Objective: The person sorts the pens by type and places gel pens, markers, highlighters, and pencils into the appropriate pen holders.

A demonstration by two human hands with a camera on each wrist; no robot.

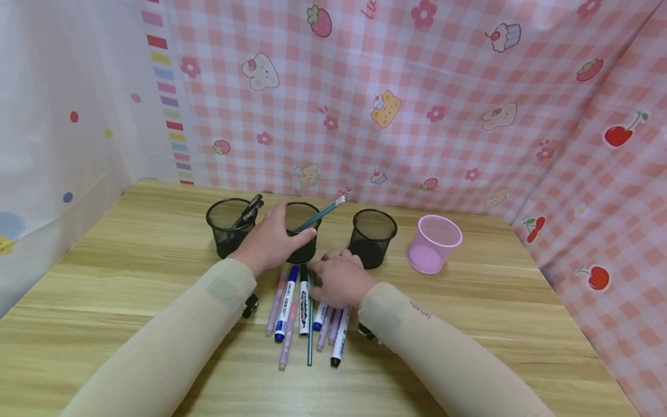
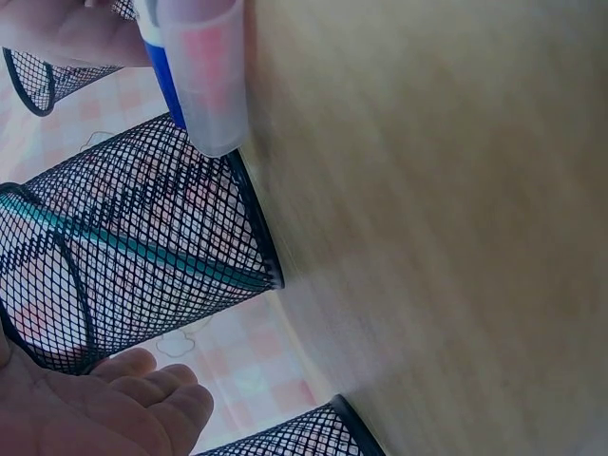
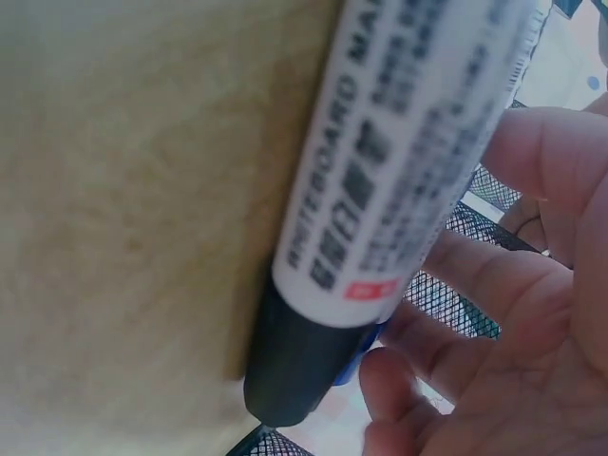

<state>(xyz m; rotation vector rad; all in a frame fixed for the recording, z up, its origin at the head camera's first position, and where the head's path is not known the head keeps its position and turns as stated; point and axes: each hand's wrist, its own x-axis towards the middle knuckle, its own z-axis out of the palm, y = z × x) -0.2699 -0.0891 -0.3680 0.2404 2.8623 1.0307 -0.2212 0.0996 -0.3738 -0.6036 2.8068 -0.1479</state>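
Observation:
My left hand (image 1: 273,240) is at the second black mesh pen cup (image 1: 304,250), fingers along its left side and thumb across its front rim. A teal pencil (image 1: 323,214) with a white eraser end leans in that cup. Loosely extended fingers show beside the cup in the left wrist view. Over the upper part of a pen pile, my right hand (image 1: 341,280) has thumb and index finger apart near another teal pencil (image 1: 310,341). Beneath and beside it lie a black-capped whiteboard marker (image 3: 380,180), a blue-capped marker (image 1: 285,304) and several purple pens (image 1: 288,341).
Farther left, a black mesh cup (image 1: 221,234) holds dark pens (image 1: 250,209). Another black mesh cup (image 1: 372,237) and a pink cup (image 1: 432,243) stand to the right. Behind the wooden table (image 1: 469,347) hangs a pink checked cloth (image 1: 344,116).

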